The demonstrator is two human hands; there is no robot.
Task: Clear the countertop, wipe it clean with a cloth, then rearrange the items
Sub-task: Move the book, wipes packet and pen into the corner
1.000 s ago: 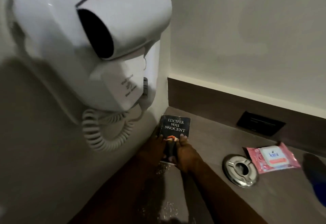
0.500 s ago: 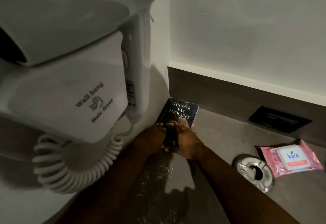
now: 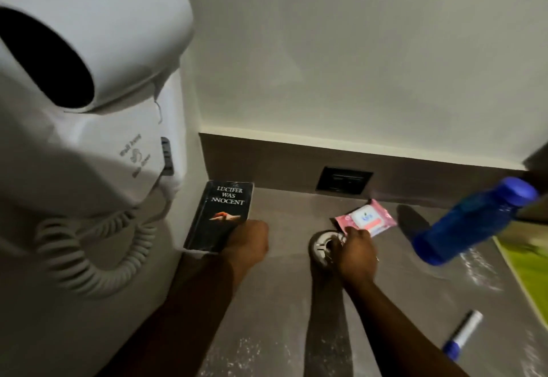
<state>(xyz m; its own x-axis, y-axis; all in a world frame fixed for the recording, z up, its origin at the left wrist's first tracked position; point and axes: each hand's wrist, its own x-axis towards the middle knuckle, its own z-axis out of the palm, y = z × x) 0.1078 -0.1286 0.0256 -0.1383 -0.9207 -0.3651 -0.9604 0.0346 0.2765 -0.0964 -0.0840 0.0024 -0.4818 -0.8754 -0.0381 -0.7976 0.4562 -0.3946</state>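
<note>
A black paperback book (image 3: 221,213) lies flat on the grey countertop (image 3: 281,302), in the corner against the left wall. My left hand (image 3: 247,241) is closed on the book's near right corner. My right hand (image 3: 354,253) is over a round metal ashtray (image 3: 318,246), fingers curled at its rim. One fingertip touches the near edge of a pink wipes pack (image 3: 367,218). What the right hand grips, if anything, is hidden under it.
A white wall-hung hair dryer (image 3: 89,109) with a coiled cord juts out at the left, close above the book. A blue bottle (image 3: 471,222) stands at the right, a blue-capped marker (image 3: 462,335) lies near the front, a green sheet (image 3: 530,269) at the right edge. A dark socket (image 3: 344,179) sits in the backsplash.
Both hands were on the book a second ago. My right hand has left it and moved right onto the ashtray. The book now lies flat in the corner.
</note>
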